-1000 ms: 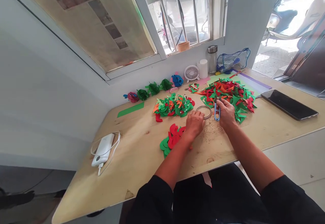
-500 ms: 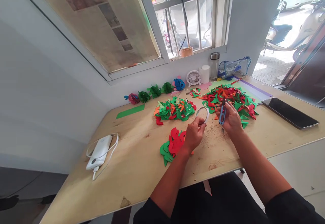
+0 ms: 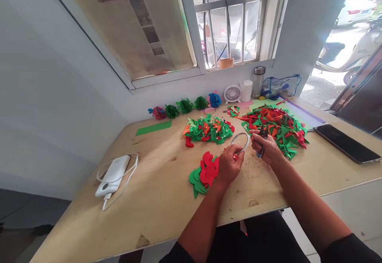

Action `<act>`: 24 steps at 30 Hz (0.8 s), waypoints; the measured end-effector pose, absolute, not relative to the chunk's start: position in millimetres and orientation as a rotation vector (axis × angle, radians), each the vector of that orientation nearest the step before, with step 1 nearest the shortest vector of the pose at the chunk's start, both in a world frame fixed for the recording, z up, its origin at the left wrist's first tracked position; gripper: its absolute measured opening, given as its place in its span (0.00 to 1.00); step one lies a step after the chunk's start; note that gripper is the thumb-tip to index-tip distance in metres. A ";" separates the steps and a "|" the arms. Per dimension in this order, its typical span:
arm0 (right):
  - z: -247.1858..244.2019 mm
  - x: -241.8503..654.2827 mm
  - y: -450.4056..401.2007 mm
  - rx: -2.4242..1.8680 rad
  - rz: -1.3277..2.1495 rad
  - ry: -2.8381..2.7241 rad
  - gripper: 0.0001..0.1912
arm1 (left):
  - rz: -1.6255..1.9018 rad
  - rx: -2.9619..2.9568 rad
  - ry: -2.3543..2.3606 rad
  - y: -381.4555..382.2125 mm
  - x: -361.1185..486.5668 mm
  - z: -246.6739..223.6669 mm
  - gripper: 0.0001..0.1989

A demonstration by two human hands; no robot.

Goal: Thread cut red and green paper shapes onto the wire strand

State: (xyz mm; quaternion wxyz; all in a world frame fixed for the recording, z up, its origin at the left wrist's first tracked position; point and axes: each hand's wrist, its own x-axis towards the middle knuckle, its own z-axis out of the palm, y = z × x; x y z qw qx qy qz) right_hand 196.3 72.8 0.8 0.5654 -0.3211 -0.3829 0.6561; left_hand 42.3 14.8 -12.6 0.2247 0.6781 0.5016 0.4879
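My left hand (image 3: 230, 165) is closed on a narrow roll of white tape (image 3: 246, 143), held upright above the table. My right hand (image 3: 266, 148) grips small thread snips (image 3: 260, 150) with blue handles and dark blades that point up. Its thumb and forefinger come close to the tape's right edge; whether they pinch the tape's end I cannot tell. Below my left wrist lies a pile of red and green cut paper shapes (image 3: 205, 171). Behind it is a heap of mostly green and orange pieces (image 3: 209, 129). Red and green paper scraps (image 3: 277, 125) are heaped beyond my right hand.
A power bank (image 3: 115, 175) with a white cable lies at left, a phone (image 3: 347, 143) at right. Along the wall stand folded paper figures (image 3: 184, 106), a small fan (image 3: 232, 94), a white cylinder (image 3: 246, 90), a bottle (image 3: 258, 81) and a clear pouch (image 3: 281, 86).
My right hand has come nearer the tape roll, its fingers now by the roll's edge. The snips have turned within it. The whole view has shifted slightly.
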 end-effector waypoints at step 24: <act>14.6 189.6 58.2 -0.790 1.413 -1.146 0.11 | 1.435 1.929 1.453 10.1 30.9 -4.4 0.16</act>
